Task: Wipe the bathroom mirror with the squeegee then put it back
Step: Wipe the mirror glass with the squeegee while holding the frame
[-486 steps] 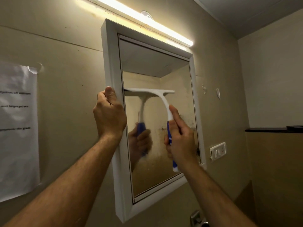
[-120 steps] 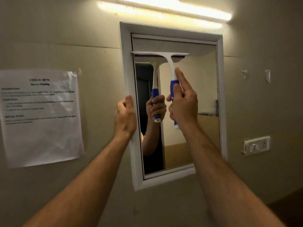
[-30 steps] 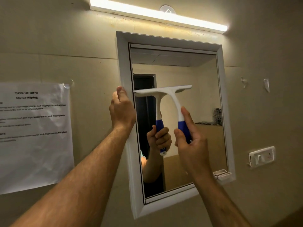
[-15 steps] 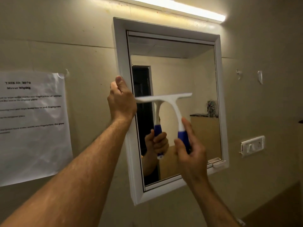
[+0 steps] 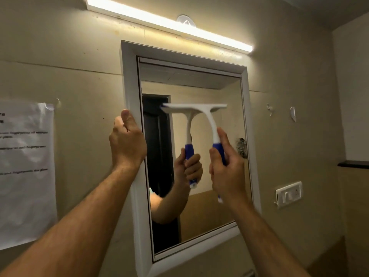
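Wall of beige panels fills most of what I can see, with a long lit tube light running across its top. Below the light hangs the mirror, a tall glass in a white frame, reflecting a dark doorway and the person's forearm. Left of it a printed sheet of paper is stuck to the wall, its text too blurred to read. The left hand grips the frame's left edge, fingers curled round it and thumb pointing up along the front. The right hand is clenched round the blue grip of the squeegee, index finger stretched up along the white neck. The squeegee stands upright with its white blade level, at about mid-height on the glass and toward the left half; the blade seems to lie against the glass, meeting its own reflection. Right of the mirror sits a white switch plate, and higher up two small hooks on the wall.
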### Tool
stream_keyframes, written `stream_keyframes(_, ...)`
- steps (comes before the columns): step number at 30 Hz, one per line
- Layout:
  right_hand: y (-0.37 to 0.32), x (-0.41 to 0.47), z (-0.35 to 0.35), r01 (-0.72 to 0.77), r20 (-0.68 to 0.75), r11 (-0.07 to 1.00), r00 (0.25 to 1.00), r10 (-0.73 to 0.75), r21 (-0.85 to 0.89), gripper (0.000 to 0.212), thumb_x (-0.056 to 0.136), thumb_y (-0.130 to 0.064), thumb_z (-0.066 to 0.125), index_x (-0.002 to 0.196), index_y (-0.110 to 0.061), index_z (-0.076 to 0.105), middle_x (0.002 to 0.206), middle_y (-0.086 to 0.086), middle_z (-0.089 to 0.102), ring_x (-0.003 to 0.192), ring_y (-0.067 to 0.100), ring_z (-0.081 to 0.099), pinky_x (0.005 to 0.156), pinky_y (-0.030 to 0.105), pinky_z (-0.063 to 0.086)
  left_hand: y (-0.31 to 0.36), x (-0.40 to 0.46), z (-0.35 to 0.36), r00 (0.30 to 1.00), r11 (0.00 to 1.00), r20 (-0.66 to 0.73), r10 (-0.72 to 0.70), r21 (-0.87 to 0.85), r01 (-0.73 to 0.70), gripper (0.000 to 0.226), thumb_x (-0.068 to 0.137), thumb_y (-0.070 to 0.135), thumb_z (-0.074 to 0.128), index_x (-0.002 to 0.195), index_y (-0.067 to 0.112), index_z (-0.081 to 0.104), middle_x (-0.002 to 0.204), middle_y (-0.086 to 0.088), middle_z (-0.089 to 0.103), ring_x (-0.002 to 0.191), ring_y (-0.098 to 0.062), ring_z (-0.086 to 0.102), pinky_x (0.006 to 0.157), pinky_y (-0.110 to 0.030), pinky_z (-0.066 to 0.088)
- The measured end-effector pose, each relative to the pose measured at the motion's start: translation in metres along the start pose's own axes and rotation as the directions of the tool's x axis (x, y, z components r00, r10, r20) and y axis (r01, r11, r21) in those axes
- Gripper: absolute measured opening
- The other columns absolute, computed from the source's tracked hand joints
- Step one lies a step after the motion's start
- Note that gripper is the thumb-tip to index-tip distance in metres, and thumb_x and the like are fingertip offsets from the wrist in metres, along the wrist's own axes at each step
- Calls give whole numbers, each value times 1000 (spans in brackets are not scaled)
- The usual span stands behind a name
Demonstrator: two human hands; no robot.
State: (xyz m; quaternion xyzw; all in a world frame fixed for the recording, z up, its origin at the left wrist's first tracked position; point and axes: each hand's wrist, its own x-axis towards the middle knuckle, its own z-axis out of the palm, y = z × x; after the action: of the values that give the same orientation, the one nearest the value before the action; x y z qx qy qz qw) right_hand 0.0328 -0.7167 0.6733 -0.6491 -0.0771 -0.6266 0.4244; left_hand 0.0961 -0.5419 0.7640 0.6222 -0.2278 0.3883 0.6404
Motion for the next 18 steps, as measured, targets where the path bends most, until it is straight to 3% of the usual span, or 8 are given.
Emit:
stream_keyframes(3,0,-10,-7,-34,36,998,999,32,47,46,94,-41,49,132,-65,37,112,-3,49,88,8,52,76,22,50,-2,2,2,1000,1000,-5,8,1,-8,53,105,38,16,129,2,47,72,18,31,62,9,29,47,11,25)
stream_keyframes(5,-9,8,-12,-30,58,994,998,24,105,45,98,-31,50,135,-55,43,116,1,51,77,-1,51,64,12,47,-3,2,2,1000,1000,-12,8,1,-8,53,105,39,16,130,4,47,72,17,33,62,9,32,47,7,28)
stream_keyframes(7,-23,37,-13,-8,33,992,999,4,123,44,101,-23,47,138,-46,43,113,6,55,60,0,50,53,9,43,-3,1,2,1000,1000,-14,12,-13,-12,54,104,40,15,131,6,46,78,12,41,67,1,39,58,-2,29)
stream_keyframes(9,-31,65,-9,-6,-7,995,1000,6,100,43,101,-24,46,141,-40,42,109,6,57,55,3,49,51,10,43,-3,0,1,1000,999,-9,15,-34,-15,54,104,41,15,133,6,44,89,12,43,84,-3,40,67,-10,31)
stream_keyframes(12,-29,80,-1,0,-44,999,999,2,35,43,102,-27,46,142,-42,42,112,-2,54,66,1,52,57,14,46,-1,0,2,1000,999,-2,-1,-33,1,53,104,40,16,132,5,45,78,17,38,68,3,38,50,3,27)
stream_keyframes(14,-24,65,2,-31,-47,998,998,33,48,43,102,-25,46,140,-44,42,110,-2,52,62,-2,56,55,12,46,-1,0,2,1000,1000,-3,-5,-25,5,53,105,38,16,129,3,47,72,18,33,61,6,33,45,8,28)
stream_keyframes(18,-16,8,4,-69,-25,988,997,73,141,43,101,-16,44,138,-37,43,75,-13,58,45,2,53,46,10,43,-3,0,0,1000,1000,-10,0,-18,0,51,105,37,17,124,2,49,70,13,35,61,4,34,46,10,27)
